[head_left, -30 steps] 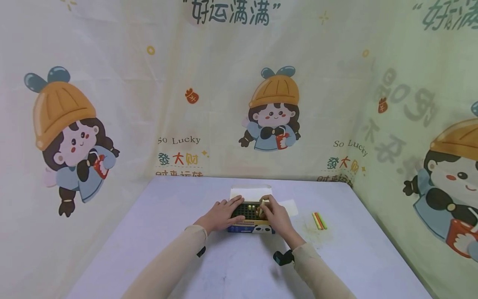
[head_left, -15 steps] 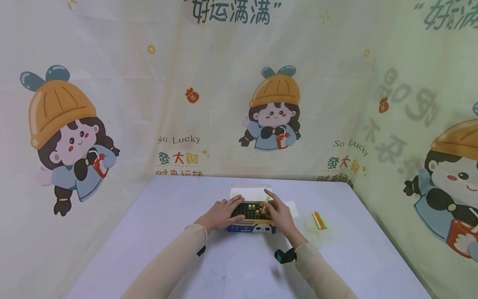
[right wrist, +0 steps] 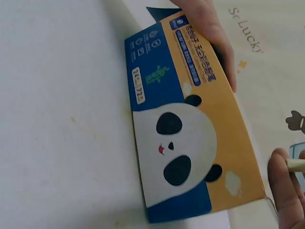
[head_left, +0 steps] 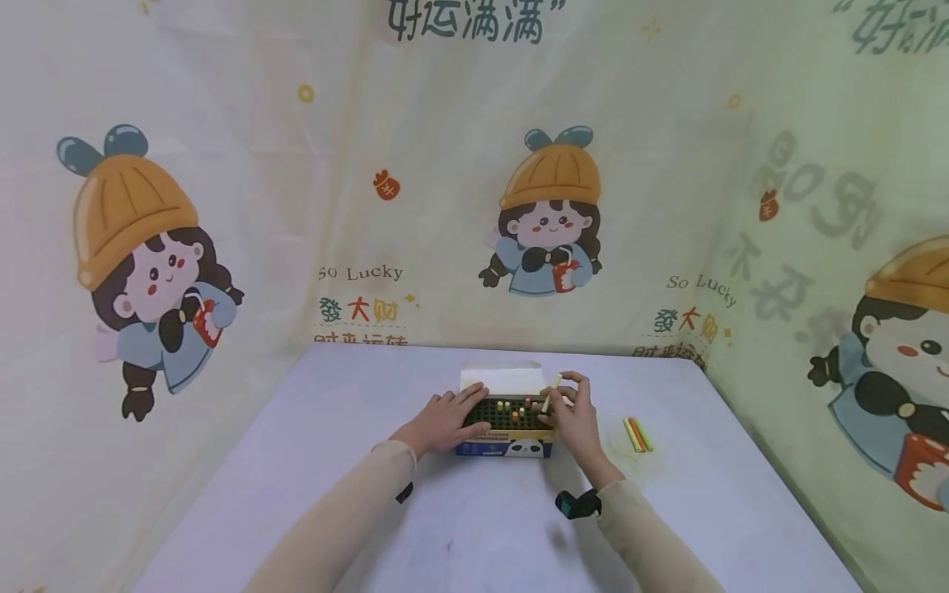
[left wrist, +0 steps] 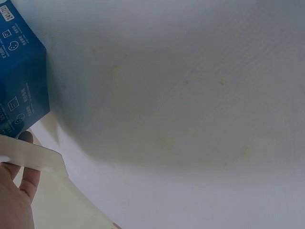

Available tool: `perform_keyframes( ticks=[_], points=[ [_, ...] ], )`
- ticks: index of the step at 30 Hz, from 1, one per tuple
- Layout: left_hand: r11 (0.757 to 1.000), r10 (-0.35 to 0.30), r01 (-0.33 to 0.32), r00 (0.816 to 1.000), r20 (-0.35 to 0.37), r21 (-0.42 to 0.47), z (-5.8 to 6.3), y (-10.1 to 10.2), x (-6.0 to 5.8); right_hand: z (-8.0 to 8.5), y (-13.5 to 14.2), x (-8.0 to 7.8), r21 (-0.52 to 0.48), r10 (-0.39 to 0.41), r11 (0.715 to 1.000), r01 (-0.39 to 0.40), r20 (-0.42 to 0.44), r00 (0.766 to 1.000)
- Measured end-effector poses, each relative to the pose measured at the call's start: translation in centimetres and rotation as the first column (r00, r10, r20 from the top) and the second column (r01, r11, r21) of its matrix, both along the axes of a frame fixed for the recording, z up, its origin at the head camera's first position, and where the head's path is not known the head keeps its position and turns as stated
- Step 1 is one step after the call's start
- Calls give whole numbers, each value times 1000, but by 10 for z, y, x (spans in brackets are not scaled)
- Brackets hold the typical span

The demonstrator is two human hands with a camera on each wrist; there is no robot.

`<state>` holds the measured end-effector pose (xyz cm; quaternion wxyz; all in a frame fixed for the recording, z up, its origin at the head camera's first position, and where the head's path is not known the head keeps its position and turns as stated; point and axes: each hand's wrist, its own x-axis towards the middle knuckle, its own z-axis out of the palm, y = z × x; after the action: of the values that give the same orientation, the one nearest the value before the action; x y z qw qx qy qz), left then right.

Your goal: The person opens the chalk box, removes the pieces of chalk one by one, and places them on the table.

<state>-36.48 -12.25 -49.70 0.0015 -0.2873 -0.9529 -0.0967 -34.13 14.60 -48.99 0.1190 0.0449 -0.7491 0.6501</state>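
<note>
A blue and yellow chalk box (head_left: 491, 450) with a panda on its front stands on the table, lid raised at the back. Inside is a black holder (head_left: 500, 420) full of holes, where several short chalk ends show. My left hand (head_left: 441, 420) holds the left end of the box, thumb toward the front and fingers toward the back; the left wrist view has its fingers around a white flap (left wrist: 38, 157). Over the right end, my right hand (head_left: 578, 418) pinches a pale yellow chalk stick (head_left: 551, 394), tilted, fingertips right at the holder. The right wrist view shows the panda face (right wrist: 178, 148) up close.
Several loose chalk sticks (head_left: 638, 435), yellow, red and green, lie side by side on the table (head_left: 689, 494) to the right of the box. A printed cloth (head_left: 445, 206) hangs behind the table and along its sides.
My right hand has moved right with the chalk stick, which now stands out above the holder's right end. More chalk ends show in the holder. The left hand stays on the box.
</note>
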Motion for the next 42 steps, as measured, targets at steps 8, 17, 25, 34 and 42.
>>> perform_keyframes(
  ticks=[8, 17, 25, 34, 42],
  points=[
    [999, 9, -9, 1000, 5, -32, 3, 1, 0, 10, 32, -6, 40, -196, 980, 196, 4, 981],
    [1000, 3, -2, 999, 38, -30, 6, -2, 1, 4, 77, -4, 168, -344, 927, 336, 23, 939],
    [999, 14, -13, 999, 39, -42, 2, -3, -3, -25, 108, 4, 639, -335, 740, 210, 80, 939],
    [1000, 21, -21, 999, 42, -8, 2, 4, -3, -38, 120, 11, 705, -353, 692, 156, 142, 925],
    [997, 80, -80, 996, 40, -8, 2, 11, -6, -50, 132, 10, 731, -377, 659, 175, 120, 918]
  ],
)
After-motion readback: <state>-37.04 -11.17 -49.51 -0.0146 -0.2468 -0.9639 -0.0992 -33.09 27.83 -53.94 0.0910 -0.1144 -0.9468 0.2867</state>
